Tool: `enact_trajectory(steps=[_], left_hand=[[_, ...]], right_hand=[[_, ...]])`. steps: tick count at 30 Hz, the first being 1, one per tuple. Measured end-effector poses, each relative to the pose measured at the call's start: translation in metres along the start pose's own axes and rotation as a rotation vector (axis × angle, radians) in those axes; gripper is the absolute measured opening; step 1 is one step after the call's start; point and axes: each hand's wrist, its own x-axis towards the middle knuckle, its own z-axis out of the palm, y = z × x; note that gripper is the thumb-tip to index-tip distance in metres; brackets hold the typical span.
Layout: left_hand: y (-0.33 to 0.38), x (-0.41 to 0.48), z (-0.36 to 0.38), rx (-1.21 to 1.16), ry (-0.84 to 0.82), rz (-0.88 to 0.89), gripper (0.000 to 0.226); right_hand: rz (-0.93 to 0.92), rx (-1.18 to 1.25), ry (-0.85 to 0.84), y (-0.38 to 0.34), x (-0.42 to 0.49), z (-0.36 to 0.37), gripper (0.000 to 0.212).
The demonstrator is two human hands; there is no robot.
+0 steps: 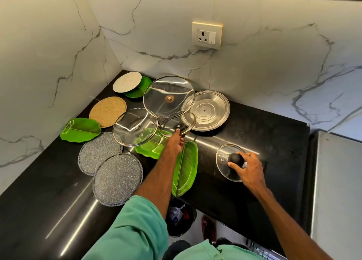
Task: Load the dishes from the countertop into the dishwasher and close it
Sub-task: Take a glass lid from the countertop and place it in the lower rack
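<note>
Green sleeves (133, 230), cut off at the bottom edge, lead to the right hand (248, 169) gripping the black knob (235, 158) of a small lid (222, 166) on the counter (274, 132) and the left hand (176, 144) pinching the rim of a second lid (170, 122), fingertips hidden underneath.

Black polished corner surface (254, 126), crowded w/ dishes.
Centre: leaf plate (150, 145), long leaf tray (186, 167) touching it at 6 o'clock. 11 o'clock: green plate (145, 85) w/ white plate (127, 82) on it. 10: cork mat (107, 111). 9: second leaf plate (80, 129). 7–8: two grey speckled plates (100, 153) (117, 179), edges overlapping. 1: steel lid (205, 110). 3: knobbed glass lid (225, 169), flat, apart from the rest. Large glass lid (168, 97), mid glass lid (135, 126) and small glass lid (170, 123) overlap above centre; can't tell which touch the surface.
</note>
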Motion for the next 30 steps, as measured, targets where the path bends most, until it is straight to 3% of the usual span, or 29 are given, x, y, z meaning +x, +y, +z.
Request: enact_trajectory(steps=[7, 17, 24, 27, 30], left_hand=[[0.013, 0.0, 0.01, 0.004, -0.047, 0.017, 0.019], [-0.03, -0.058, 0.006, -0.018, -0.14, 0.037, 0.021], [-0.073, -0.123, -0.019, 0.22, -0.209, 0.125, 0.022], [-0.089, -0.146, -0.028, 0.361, -0.203, 0.196, 0.022], [-0.101, -0.168, -0.043, 0.432, -0.265, 0.252, 0.024]], right_hand=[[0.009, 0.044, 0.026, -0.008, -0.003, -0.007, 0.059], [0.054, 0.088, 0.034, -0.015, -0.007, -0.009, 0.06], [0.138, 0.214, 0.131, 0.002, -0.03, -0.021, 0.054], [0.205, 0.341, 0.115, 0.013, -0.059, -0.03, 0.047], [0.31, 0.745, 0.125, 0.017, -0.099, -0.035, 0.041]])
